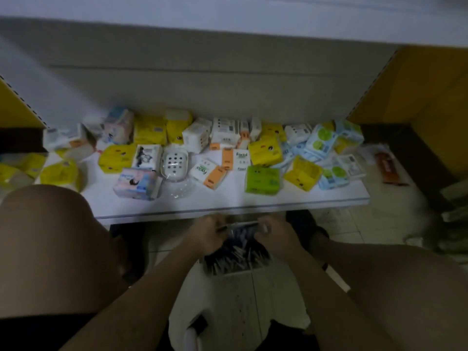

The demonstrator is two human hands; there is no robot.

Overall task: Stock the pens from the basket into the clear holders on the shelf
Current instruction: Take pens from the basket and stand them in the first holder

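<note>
A basket (235, 259) full of dark pens sits on the floor below the front edge of the white shelf (228, 209). Over it, my left hand (207, 234) and my right hand (274, 233) hold the two ends of a bundle of pens (243, 225), each with fingers curled round it. The frame is dim and blurred, so the pens' details do not show. A clear round holder (181, 191) lies on the shelf in front of a white holed dish (174, 162).
Many tissue packs, yellow (149, 130), green (262, 179), orange-white (211, 174) and blue (321, 140), crowd the shelf. My bare knees (50, 236) flank the basket. Yellow shelf sides (417, 97) stand left and right. An orange packet (390, 168) lies on the tiled floor at right.
</note>
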